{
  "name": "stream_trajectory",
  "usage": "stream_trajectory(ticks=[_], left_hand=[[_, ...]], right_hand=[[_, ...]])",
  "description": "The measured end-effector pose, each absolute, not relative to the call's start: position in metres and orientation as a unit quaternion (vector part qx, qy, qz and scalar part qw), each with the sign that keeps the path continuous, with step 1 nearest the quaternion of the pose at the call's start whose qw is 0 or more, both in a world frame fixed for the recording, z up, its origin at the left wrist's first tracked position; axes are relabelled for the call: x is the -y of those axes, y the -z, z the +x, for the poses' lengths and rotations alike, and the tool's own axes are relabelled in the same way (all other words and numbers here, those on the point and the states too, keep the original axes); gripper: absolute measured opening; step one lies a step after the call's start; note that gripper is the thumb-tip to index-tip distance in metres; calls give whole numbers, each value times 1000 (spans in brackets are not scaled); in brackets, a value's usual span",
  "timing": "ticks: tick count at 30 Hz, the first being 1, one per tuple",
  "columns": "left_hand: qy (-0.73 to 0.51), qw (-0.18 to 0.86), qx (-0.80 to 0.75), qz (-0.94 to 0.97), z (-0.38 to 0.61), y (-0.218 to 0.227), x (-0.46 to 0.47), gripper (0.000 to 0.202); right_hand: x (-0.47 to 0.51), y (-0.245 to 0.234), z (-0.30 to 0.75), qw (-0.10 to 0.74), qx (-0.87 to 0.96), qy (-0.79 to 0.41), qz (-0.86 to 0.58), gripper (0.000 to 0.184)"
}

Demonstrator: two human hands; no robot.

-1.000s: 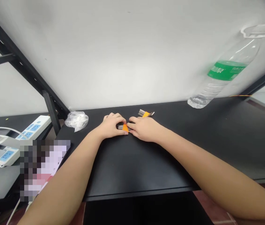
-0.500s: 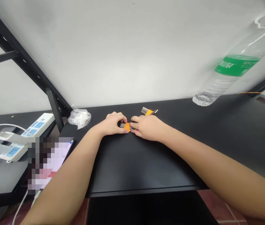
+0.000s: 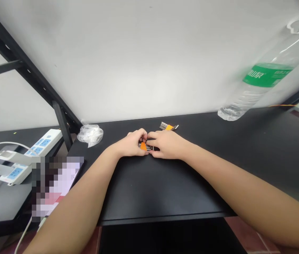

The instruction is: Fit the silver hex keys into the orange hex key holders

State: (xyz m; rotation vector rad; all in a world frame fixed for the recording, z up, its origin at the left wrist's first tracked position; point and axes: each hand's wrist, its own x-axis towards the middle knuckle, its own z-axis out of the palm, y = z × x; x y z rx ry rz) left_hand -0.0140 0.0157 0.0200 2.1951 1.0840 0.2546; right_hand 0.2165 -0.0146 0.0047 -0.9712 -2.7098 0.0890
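On the black table, a hex key set point(image 3: 143, 146), several metal rods in an orange holder, lies between my two hands. My left hand point(image 3: 133, 144) is closed round its left side, with the thumb along the near edge and the fingers at the far edge. From the right, my right hand point(image 3: 165, 144) pinches the other end of the same set, hiding part of it. Just beyond my right hand is a second hex key set point(image 3: 169, 127) with an orange holder, its rods pointing left; nothing touches it visibly except that my hand overlaps its near edge in view.
A crumpled clear plastic bag point(image 3: 90, 135) sits at the table's back left. Beside the wall at the right stands a large plastic bottle point(image 3: 268, 74) with a green label. Left of the table are a white power strip point(image 3: 45, 141), cables and a partly blurred screen point(image 3: 68, 174).
My left hand has shifted slightly right and nearer to my right hand, its fingers now bunched over the set. The second hex key set has stayed in place.
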Motion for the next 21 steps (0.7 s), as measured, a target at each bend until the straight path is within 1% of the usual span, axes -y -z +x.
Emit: stream_trajectory(ticks=[7,13,17,21], left_hand=[[-69,318,-433,840,-18,-26,-12,43],[-57,316,-436,841,-23,-28,-13,42],[-72,336,-425,837,-23,-27,-14,43],[-86,346,-416,836,-24,-25,-15,45]], right_hand=[[8,1,221,159,937,-39,-309,24],[9,3,223,160,936,-40,-311,22],[13,1,219,188,928,-84,-310,20],[15,5,211,217,900,-170,-338,21]])
